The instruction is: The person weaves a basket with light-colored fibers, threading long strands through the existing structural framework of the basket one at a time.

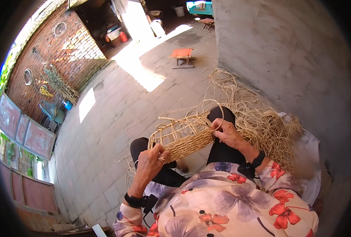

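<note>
Hands, two, grasp one half-woven straw basket (pixel 183 136) at frame centre: left hand (pixel 151 160) pinches its near rim, right hand (pixel 226 133) grips a strand. One loose straw heap (pixel 262 122) lies right; one small stool (pixel 182 56) stands above.

Half-woven basket (pixel 183 138): dry straw-coloured fibre, coarse and matt, as we saw it. Loose strand heap (pixel 262 122): the same pale fibre, wiry. Yard floor (pixel 104 130): matt grey paving blocks. Wall (pixel 286 59): rough grey render. Far wall (pixel 68 51): red brick. Blouse (pixel 230 205): we noted smooth printed floral cloth.
</note>
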Motion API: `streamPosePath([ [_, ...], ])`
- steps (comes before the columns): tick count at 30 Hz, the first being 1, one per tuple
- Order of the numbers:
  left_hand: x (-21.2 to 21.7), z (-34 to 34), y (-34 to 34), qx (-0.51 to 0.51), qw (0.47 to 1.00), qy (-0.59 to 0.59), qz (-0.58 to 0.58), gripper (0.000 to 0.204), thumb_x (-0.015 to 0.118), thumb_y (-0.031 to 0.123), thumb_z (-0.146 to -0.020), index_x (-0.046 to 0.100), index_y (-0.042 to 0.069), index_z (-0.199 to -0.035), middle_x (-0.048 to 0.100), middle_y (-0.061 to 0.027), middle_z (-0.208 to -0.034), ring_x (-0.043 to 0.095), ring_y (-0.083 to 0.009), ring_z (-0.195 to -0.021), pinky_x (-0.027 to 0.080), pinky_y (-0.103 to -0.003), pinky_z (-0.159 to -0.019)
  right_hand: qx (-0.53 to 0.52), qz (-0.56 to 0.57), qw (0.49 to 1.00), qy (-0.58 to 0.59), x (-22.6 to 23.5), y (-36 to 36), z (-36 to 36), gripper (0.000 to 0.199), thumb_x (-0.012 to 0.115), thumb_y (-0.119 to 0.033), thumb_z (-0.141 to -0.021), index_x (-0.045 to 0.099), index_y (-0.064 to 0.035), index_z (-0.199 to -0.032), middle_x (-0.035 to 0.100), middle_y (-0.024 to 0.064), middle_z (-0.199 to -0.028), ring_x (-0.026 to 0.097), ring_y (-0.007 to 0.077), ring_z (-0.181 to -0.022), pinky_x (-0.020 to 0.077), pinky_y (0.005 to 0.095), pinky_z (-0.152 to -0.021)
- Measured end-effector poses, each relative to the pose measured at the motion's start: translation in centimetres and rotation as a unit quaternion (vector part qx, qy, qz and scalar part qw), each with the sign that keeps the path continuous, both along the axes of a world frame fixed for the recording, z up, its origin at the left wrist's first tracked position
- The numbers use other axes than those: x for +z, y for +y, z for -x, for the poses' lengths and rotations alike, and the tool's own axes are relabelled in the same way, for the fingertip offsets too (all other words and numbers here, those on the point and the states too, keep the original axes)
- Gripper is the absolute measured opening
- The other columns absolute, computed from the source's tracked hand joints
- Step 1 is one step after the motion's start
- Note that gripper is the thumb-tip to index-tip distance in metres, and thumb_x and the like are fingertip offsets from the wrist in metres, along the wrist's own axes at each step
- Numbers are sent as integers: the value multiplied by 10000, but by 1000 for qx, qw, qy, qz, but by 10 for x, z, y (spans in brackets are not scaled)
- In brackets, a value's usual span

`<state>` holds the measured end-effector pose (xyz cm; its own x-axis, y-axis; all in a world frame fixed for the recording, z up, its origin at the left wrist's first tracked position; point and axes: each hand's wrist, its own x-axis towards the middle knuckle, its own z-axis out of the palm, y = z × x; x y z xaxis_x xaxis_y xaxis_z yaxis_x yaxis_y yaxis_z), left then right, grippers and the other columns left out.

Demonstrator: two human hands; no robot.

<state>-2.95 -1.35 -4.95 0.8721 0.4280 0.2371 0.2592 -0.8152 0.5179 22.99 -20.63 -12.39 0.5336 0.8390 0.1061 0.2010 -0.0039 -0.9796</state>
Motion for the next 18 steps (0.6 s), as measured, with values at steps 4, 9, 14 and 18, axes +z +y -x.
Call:
streamPosePath([
  [4, -8, 1, 9, -28, 996, -69, 53, 161, 692, 133, -882, 582, 31, -825, 568, -178, -612, 590, -331, -533, 451, -389, -536, -40, -66, 974, -213, -18, 7, -9, 102, 587, 21, -840, 541, -51, -895, 535, -13, -727, 499, 51, -581, 414, 220, -478],
  [9, -32, 65, 66, 92, 991, -96, 25, 179, 669, 107, -906, 551, 28, -797, 475, -91, -602, 420, -177, -550, 376, -332, -538, -42, -43, 998, 19, -4, 4, -5, 73, 606, -34, -848, 547, -54, -886, 563, -11, -749, 521, 52, -593, 473, 218, -464],
  [14, -60, 264, 180, 333, 938, -45, -88, 212, 607, 155, -935, 534, 14, -794, 539, -125, -710, 489, -224, -661, 399, -404, -621, -44, -9, 998, 32, 1, 0, -5, 67, 619, -62, -856, 559, -46, -880, 571, 0, -776, 539, 60, -592, 474, 224, -457],
  [18, -56, 395, 222, 501, 857, 16, -122, 258, 567, 209, -927, 568, -16, -802, 573, -192, -776, 531, -335, -698, 423, -446, -666, -77, -14, 996, -43, 11, -6, -3, 78, 623, -96, -880, 583, -30, -865, 581, 25, -791, 572, 99, -611, 478, 242, -461],
])
